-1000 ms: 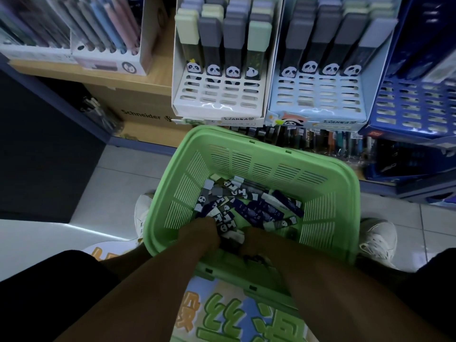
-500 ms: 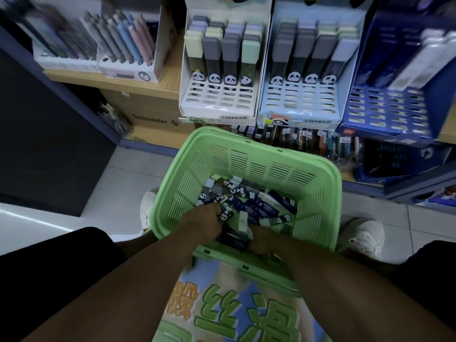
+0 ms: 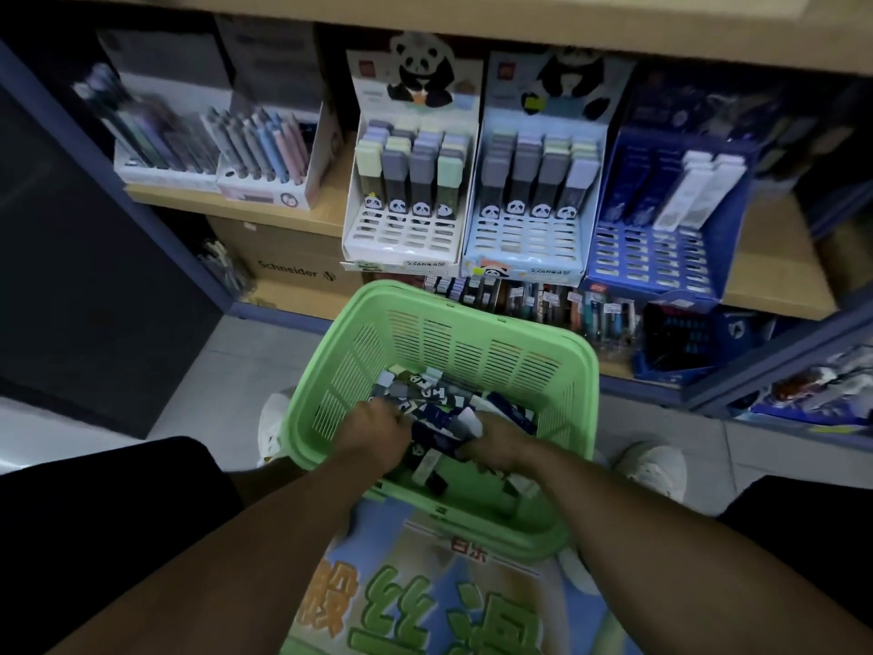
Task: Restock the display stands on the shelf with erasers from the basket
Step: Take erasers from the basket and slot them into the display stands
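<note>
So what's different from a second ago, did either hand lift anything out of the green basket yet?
Not yet. The view tilted up, showing more of the shelf. Both hands stayed down in the green plastic basket: the left hand rummages in the loose pile of panda-print erasers, while the right hand has gathered a dark blue bundle of them. The white panda display stand and the light blue one look unchanged.

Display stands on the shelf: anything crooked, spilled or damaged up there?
Nothing stands out. The white stand, light blue stand and dark blue stand sit upright side by side, front rows empty. Loose erasers stay inside the green basket.
</note>
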A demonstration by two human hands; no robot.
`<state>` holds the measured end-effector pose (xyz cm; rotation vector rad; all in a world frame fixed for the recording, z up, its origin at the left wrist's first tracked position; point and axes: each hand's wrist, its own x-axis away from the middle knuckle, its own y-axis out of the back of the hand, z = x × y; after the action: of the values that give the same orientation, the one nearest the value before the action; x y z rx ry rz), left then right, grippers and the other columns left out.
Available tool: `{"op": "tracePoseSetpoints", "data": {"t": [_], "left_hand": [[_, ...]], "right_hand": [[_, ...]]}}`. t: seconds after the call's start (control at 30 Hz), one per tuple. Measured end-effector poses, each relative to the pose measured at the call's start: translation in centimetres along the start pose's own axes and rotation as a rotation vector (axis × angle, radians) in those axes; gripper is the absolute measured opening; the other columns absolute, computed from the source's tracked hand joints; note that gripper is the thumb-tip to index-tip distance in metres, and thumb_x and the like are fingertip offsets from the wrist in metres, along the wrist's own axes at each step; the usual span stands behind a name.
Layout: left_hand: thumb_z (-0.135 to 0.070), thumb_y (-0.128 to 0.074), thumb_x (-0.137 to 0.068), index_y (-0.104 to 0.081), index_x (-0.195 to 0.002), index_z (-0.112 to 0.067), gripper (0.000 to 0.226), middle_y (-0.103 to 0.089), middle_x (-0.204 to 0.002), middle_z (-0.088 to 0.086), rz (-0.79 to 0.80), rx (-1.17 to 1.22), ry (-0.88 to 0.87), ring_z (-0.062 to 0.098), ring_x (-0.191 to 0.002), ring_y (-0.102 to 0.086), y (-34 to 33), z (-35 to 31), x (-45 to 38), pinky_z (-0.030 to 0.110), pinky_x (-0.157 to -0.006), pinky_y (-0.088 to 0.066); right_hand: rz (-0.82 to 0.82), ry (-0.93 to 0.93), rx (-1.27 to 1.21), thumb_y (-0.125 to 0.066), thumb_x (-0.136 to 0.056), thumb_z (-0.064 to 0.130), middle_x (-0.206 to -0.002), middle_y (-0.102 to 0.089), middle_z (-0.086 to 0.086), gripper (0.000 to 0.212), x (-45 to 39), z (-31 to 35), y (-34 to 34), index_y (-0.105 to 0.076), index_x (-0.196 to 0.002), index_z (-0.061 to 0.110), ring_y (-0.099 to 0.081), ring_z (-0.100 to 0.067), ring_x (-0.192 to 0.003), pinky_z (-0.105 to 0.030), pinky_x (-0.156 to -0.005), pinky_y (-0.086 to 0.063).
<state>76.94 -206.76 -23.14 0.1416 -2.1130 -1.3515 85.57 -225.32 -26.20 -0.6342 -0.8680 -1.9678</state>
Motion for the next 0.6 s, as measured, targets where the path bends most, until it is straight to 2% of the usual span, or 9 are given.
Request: {"op": "tracePoseSetpoints", "data": {"t": [0.07,0.1,0.17,0.23,0.3,0.33,0.4,0.5,0.6], "left_hand": [[-0.051,-0.047,-0.098,-0.067,-0.093,-0.005,0.05,-0.068,-0.091,0.015,-0.052,0.094,0.135,0.033,-0.092,-0.067,0.4,-0.8,0.4,0.036,-0.075,-0.052],[-0.06,-0.047,-0.095,-0.068,-0.102,-0.003,0.061,-0.069,-0.1,0.017,-0.049,0.211,0.219,0.035,-0.098,-0.066,0.5,-1.3,0.4,0.038,-0.082,-0.053],[-0.073,-0.048,-0.088,-0.066,-0.119,-0.001,0.081,-0.067,-0.117,0.021,0.019,0.542,0.353,0.036,-0.109,-0.064,1.1,-2.3,0.6,0.042,-0.094,-0.051],[-0.07,-0.053,-0.088,-0.065,-0.124,-0.006,0.075,-0.068,-0.123,0.018,0.143,0.999,0.372,0.031,-0.109,-0.066,1.8,-3.5,0.6,0.04,-0.09,-0.053],[-0.053,-0.057,-0.094,-0.067,-0.117,-0.008,0.052,-0.072,-0.116,0.014,0.237,1.475,0.334,0.027,-0.1,-0.07,2.9,-4.5,0.7,0.036,-0.076,-0.054],[-0.045,-0.056,-0.098,-0.067,-0.113,-0.005,0.044,-0.073,-0.113,0.014,0.246,1.611,0.312,0.027,-0.096,-0.071,3.7,-5.0,1.0,0.036,-0.073,-0.055],[-0.032,-0.051,-0.102,-0.066,-0.106,-0.003,0.032,-0.074,-0.109,0.015,0.203,1.736,0.302,0.028,-0.093,-0.069,4.8,-5.7,1.1,0.038,-0.074,-0.056],[-0.021,-0.053,-0.102,-0.063,-0.098,-0.006,0.019,-0.076,-0.092,0.009,-0.005,1.746,0.354,0.028,-0.089,-0.069,6.3,-6.8,1.4,0.043,-0.086,-0.057],[-0.024,-0.063,-0.097,-0.059,-0.088,-0.004,0.022,-0.064,-0.066,0.006,-0.211,1.693,0.498,0.023,-0.058,-0.063,7.2,-7.2,2.3,0.04,-0.072,-0.058]], "right_hand": [[-0.05,0.041,-0.146,-0.07,-0.09,0.027,-0.095,-0.067,-0.004,0.027,0.9,1.0,0.8,-0.056,-0.113,0.028,-0.061,-0.017,-0.073,-0.027,-0.065,-0.047],[-0.064,0.051,-0.216,-0.072,-0.089,0.028,-0.097,-0.067,-0.003,0.022,1.3,1.5,1.1,-0.061,-0.108,0.025,-0.062,-0.018,-0.082,-0.03,-0.075,-0.049],[-0.051,0.05,-0.344,-0.076,-0.085,0.033,-0.112,-0.068,-0.002,0.031,2.1,2.7,1.7,-0.065,-0.112,0.021,-0.062,-0.02,-0.1,-0.039,-0.094,-0.047],[-0.004,0.08,-0.478,-0.078,-0.084,0.03,-0.102,-0.071,-0.003,0.037,3.1,4.2,1.9,-0.064,-0.114,0.013,-0.064,-0.016,-0.086,-0.036,-0.085,-0.05],[0.076,0.118,-0.574,-0.075,-0.088,0.021,-0.077,-0.07,0.0,0.026,4.1,5.8,1.9,-0.064,-0.108,0.008,-0.061,-0.013,-0.062,-0.029,-0.062,-0.05],[0.111,0.141,-0.603,-0.073,-0.09,0.018,-0.069,-0.068,0.001,0.018,4.7,6.5,1.7,-0.064,-0.104,0.01,-0.059,-0.012,-0.057,-0.027,-0.055,-0.048],[0.132,0.175,-0.667,-0.07,-0.092,0.017,-0.062,-0.064,0.0,0.009,5.9,7.7,1.4,-0.063,-0.096,0.012,-0.056,-0.013,-0.052,-0.026,-0.05,-0.047],[0.064,0.189,-0.738,-0.069,-0.093,0.018,-0.059,-0.062,0.0,0.009,7.5,9.2,1.1,-0.063,-0.096,0.011,-0.054,-0.016,-0.05,-0.026,-0.047,-0.045],[-0.106,0.214,-0.705,-0.069,-0.093,0.02,-0.062,-0.067,0.001,0.012,8.5,10.1,1.1,-0.064,-0.092,0.009,-0.053,-0.016,-0.049,-0.026,-0.047,-0.044]]}}
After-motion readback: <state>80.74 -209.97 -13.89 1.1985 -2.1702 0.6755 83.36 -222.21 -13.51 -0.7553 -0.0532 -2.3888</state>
